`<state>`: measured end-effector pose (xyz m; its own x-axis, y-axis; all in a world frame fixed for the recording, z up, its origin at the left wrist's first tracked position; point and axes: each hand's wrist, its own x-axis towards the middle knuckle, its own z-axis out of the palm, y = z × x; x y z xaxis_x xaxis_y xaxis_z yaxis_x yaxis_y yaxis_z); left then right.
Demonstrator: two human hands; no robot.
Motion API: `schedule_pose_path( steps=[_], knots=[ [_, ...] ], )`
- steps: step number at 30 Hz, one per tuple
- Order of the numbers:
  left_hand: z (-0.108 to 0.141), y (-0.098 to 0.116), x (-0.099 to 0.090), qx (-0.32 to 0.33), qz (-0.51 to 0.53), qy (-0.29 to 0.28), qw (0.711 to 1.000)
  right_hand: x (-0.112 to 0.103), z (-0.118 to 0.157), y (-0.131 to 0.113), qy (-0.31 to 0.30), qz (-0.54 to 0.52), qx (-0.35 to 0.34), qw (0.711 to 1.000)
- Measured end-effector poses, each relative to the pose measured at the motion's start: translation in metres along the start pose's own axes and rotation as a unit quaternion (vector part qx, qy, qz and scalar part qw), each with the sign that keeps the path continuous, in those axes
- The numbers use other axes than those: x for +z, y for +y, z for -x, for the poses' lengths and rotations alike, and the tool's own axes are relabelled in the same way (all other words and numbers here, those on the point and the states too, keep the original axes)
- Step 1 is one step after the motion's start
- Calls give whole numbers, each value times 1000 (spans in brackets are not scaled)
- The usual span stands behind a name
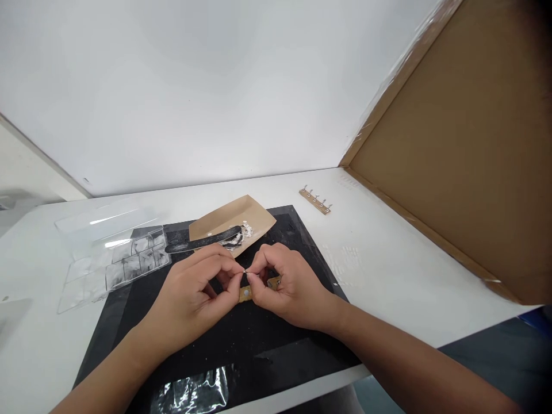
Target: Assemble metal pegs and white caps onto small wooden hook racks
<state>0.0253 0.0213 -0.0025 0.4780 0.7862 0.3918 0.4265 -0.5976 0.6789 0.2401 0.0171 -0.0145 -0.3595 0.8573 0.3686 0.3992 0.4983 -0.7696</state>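
Observation:
My left hand (200, 284) and my right hand (287, 282) meet over the black mat (207, 345), thumb and forefinger of each pinched at one tiny spot. What lies between the fingertips is too small to make out. Just beneath them is a wooden strip (244, 295) with a pale round spot; my right hand covers part of it. Behind the hands, a black nail file (202, 241) rests across a brown cardboard tray (233, 211). Small white bits (246, 230) lie in that tray.
On the left, a clear compartment box (138, 259) holds whitish pieces in small bags. A strip with several upright metal pins (315, 201) sits at the back right. Clear plastic sheets (345, 261) lie right of the mat. A cardboard panel (448, 155) stands along the right side.

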Motion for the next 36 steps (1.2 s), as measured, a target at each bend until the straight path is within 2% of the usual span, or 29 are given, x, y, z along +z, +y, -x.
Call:
schedule_pose_path(
  steps=[9,19,30,36],
  knots=[
    [-5,5,1,-49,44,9,998,1,0,2,-2,-23,-4,1000],
    [-3,3,-2,-101,120,-1,988,1,1,3,-24,-95,33,995],
    [-3,0,-3,-133,217,-21,967,0,2,6,-69,-241,103,962],
    [-2,0,-6,-164,270,-46,948,0,1,9,-88,-321,98,938]
  ],
)
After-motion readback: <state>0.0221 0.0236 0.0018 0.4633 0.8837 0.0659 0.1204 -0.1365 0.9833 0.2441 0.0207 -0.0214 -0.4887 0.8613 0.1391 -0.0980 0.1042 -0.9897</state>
